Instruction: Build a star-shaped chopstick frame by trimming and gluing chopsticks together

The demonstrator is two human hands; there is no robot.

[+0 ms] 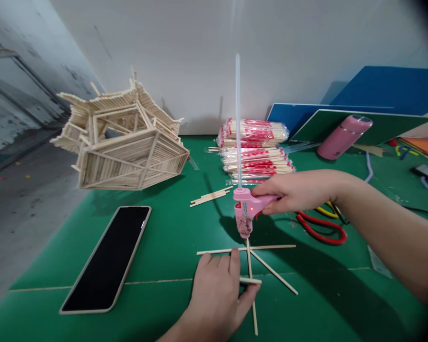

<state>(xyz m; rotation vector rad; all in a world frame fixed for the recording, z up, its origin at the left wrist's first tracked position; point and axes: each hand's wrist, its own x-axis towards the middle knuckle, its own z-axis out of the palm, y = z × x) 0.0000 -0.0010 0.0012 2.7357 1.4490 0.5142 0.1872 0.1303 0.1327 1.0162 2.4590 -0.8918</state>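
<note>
My right hand [292, 192] is closed around the handle of a pink hot glue gun [248, 209]. A long clear glue stick rises from its top, and a small red light glows on its side. The nozzle points down at the spot where several thin wooden sticks meet. One stick [271, 247] lies crosswise, another [252, 308] runs toward me, and a third [274, 272] slants to the right. My left hand [217, 285] is closed over the sticks, index fingertip on the crosswise one. Its thumb is against a stick [251, 281] that is partly hidden under the hand.
A model built of wooden sticks [128, 156] stands at the back left, behind a phone [107, 261]. Bundled sticks in plastic [258, 159], loose sticks [210, 195], red-handled scissors or pliers [324, 235], a pink bottle [344, 137] and boards [317, 123] lie around the green table [157, 299].
</note>
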